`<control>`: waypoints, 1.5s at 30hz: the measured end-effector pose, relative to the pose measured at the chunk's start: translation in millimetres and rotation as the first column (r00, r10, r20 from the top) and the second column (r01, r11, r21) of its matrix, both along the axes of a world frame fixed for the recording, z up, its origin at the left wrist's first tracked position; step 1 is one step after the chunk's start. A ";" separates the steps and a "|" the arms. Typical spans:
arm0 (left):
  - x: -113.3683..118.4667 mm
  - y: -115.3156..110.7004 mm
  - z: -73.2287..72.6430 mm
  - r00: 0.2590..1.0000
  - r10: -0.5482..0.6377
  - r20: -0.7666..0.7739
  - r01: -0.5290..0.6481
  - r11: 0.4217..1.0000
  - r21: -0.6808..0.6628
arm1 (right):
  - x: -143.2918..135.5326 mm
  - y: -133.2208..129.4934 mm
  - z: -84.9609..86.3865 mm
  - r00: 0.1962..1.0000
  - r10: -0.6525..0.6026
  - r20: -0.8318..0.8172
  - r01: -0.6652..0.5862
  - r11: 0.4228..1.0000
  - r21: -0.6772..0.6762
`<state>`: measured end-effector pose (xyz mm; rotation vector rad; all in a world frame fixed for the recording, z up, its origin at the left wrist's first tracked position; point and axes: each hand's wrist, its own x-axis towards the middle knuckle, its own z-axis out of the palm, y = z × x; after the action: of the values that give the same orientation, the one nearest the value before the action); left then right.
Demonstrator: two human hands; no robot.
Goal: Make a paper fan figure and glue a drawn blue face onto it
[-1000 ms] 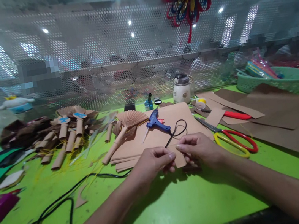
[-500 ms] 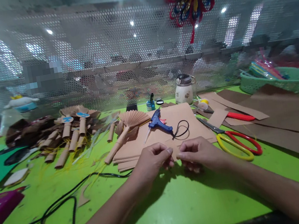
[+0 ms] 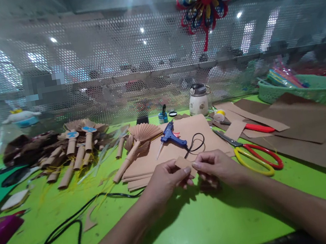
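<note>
Between my two hands is a small piece of brown paper (image 3: 183, 162), its flat face tilted up. My left hand (image 3: 171, 176) pinches it with thumb and fingers from the left. From the right, my right hand (image 3: 213, 166) pinches its other edge, fingers curled. Just beyond lies a stack of tan paper sheets (image 3: 202, 127), with a blue hot glue gun (image 3: 172, 135) resting on top. A pleated paper fan with a rolled handle (image 3: 132, 148) leans on the stack's left side. Scissors with yellow and red handles (image 3: 253, 158) lie right of my right hand.
Several rolled paper handles (image 3: 72, 154) are heaped at left. A black cable (image 3: 58, 226) runs from a purple device (image 3: 3, 234). A bottle (image 3: 198, 99), blue jar (image 3: 163, 116), brown sheets (image 3: 310, 134) and green basket (image 3: 302, 87) stand or lie farther back. A perforated screen (image 3: 104, 73) closes the far side.
The small paper piece has turned so its flat face now shows above my fingers. Both hands stay in nearly the same place; the view has shifted slightly.
</note>
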<state>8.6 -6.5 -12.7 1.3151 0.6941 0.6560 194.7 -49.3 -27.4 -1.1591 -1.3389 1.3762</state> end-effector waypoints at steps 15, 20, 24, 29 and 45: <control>-0.7 9.8 -3.0 0.973 0.232 0.016 -0.231 0.971 -0.064 | 67.0 21.3 38.1 0.875 -0.321 0.363 0.255 0.942 0.219; -2.1 17.5 -7.1 0.956 0.289 0.045 -0.286 0.957 -0.051 | 128.5 8.8 42.8 0.582 -0.289 0.760 0.214 0.956 0.200; -2.0 19.6 -10.4 0.949 0.304 0.081 -0.302 0.952 -0.046 | 151.2 -15.0 33.3 0.343 -0.193 0.919 0.169 0.975 0.141; -1.0 15.3 -6.0 0.948 0.296 0.115 -0.293 0.955 -0.049 | 152.1 -19.4 21.4 0.203 -0.076 0.976 0.189 0.981 0.037; -2.4 10.5 13.1 0.936 0.268 0.228 -0.277 0.961 0.010 | 147.5 -0.4 13.9 0.331 -0.154 0.931 0.442 0.897 -0.009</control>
<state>6.2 3.9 0.4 1.1686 0.6847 1.0335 342.3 -49.7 -13.5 -2.4717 -1.5178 0.5339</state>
